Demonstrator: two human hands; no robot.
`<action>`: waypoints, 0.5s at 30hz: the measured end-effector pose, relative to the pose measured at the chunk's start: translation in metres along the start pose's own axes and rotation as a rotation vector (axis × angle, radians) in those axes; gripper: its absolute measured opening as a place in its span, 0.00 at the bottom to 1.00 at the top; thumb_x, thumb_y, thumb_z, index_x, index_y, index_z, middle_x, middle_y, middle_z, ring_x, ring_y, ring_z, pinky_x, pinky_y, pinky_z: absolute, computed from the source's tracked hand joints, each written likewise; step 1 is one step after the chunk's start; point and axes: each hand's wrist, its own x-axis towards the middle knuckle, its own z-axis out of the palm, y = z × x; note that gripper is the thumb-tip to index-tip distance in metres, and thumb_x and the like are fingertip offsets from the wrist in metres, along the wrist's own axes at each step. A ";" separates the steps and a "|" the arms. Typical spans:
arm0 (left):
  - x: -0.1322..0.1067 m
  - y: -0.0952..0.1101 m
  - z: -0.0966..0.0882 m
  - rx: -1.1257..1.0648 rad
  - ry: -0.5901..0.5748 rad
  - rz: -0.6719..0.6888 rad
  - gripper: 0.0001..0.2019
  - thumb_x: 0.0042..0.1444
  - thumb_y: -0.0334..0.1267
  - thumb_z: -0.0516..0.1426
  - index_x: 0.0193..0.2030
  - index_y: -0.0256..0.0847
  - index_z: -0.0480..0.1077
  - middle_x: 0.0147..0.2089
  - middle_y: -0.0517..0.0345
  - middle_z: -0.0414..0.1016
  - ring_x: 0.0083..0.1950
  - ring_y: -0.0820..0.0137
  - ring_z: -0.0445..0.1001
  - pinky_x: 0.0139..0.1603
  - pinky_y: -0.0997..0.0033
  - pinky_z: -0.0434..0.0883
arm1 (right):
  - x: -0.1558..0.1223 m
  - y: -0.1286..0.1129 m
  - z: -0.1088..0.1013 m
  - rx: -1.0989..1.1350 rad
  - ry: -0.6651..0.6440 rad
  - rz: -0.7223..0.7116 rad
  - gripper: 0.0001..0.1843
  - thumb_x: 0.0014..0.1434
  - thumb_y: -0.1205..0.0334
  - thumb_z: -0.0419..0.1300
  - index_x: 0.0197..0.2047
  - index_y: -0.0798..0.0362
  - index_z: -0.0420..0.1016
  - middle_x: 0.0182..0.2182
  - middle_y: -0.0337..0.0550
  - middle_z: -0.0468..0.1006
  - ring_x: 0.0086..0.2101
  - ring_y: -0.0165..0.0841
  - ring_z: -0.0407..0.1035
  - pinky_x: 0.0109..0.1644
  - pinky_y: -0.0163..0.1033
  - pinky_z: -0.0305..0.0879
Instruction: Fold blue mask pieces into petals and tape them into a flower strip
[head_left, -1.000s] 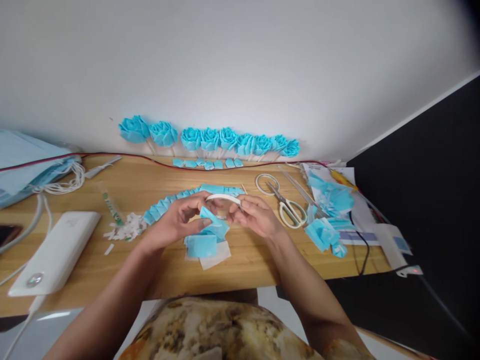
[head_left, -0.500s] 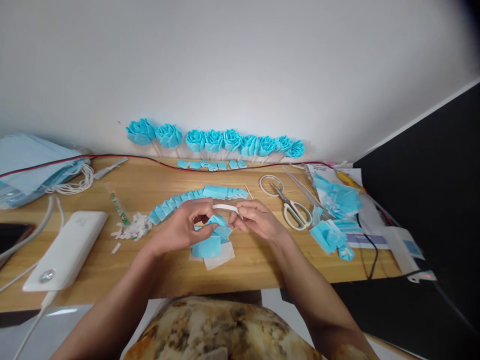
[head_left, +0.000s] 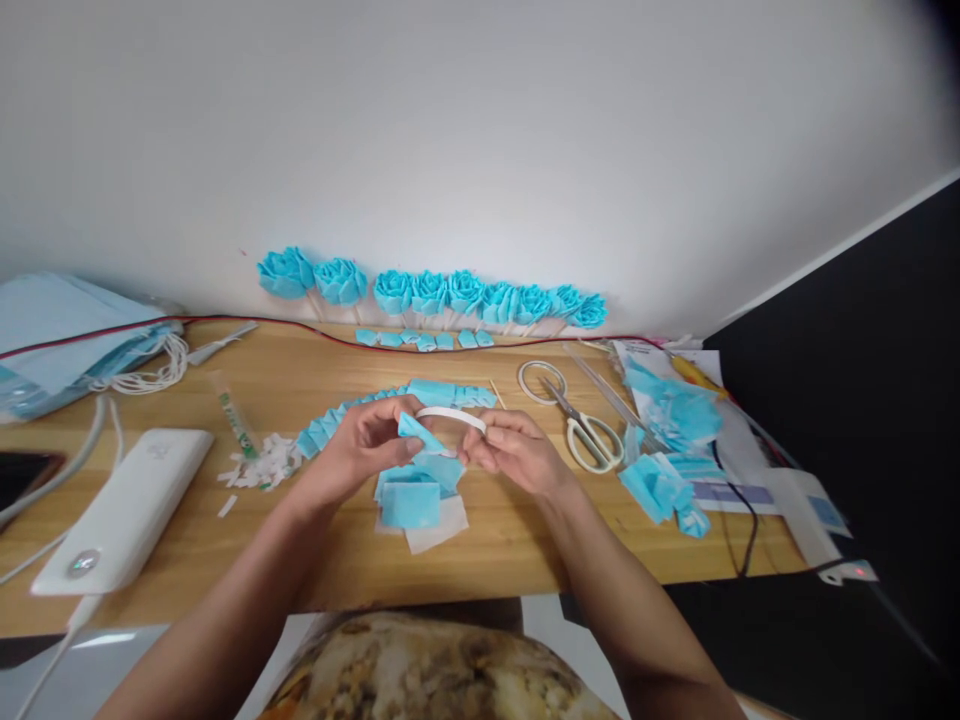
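Observation:
My left hand (head_left: 367, 447) is closed, pinching a folded light-blue fabric piece (head_left: 420, 433) between thumb and fingers. A curved white band (head_left: 452, 414), like the rim of a tape roll, arches from beside these fingers across to my right hand (head_left: 519, 450). The fingers of that hand are closed on the band's right end. Whether the left fingers also touch the band I cannot tell. Just below the hands lies a loose pile of blue fabric squares (head_left: 411, 505) with a whitish sheet (head_left: 437, 527) partly under it.
A curved row of folded blue pieces (head_left: 319, 434) lies behind my left hand. White scraps (head_left: 264, 462) and a power bank (head_left: 124, 510) are left. Scissors (head_left: 592, 440), a tape ring (head_left: 523, 385) and blue fabric bits (head_left: 660, 485) lie right. Blue fabric roses (head_left: 394, 290) line the wall.
My left hand has lifted a blue fabric piece off the pile, close to the white band. The right hand stays on the band. The view has shifted slightly.

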 end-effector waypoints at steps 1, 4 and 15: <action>0.000 0.000 0.000 -0.004 -0.003 0.002 0.13 0.54 0.40 0.66 0.28 0.37 0.68 0.34 0.58 0.69 0.33 0.74 0.66 0.32 0.76 0.64 | 0.000 0.000 0.000 -0.005 -0.008 0.005 0.17 0.61 0.50 0.64 0.35 0.58 0.80 0.18 0.36 0.68 0.25 0.30 0.65 0.39 0.40 0.64; -0.002 0.003 -0.001 0.083 -0.058 0.024 0.13 0.55 0.40 0.65 0.28 0.37 0.67 0.32 0.59 0.68 0.32 0.75 0.65 0.31 0.75 0.62 | 0.000 0.001 0.000 -0.005 -0.046 0.022 0.17 0.61 0.50 0.63 0.33 0.58 0.79 0.18 0.35 0.68 0.23 0.28 0.62 0.35 0.38 0.62; 0.000 0.001 0.001 0.260 -0.099 0.138 0.07 0.58 0.37 0.62 0.32 0.37 0.70 0.43 0.49 0.76 0.42 0.67 0.73 0.41 0.69 0.69 | 0.000 -0.002 0.002 -0.025 -0.050 0.038 0.17 0.62 0.49 0.63 0.39 0.57 0.80 0.20 0.35 0.71 0.23 0.28 0.65 0.38 0.39 0.66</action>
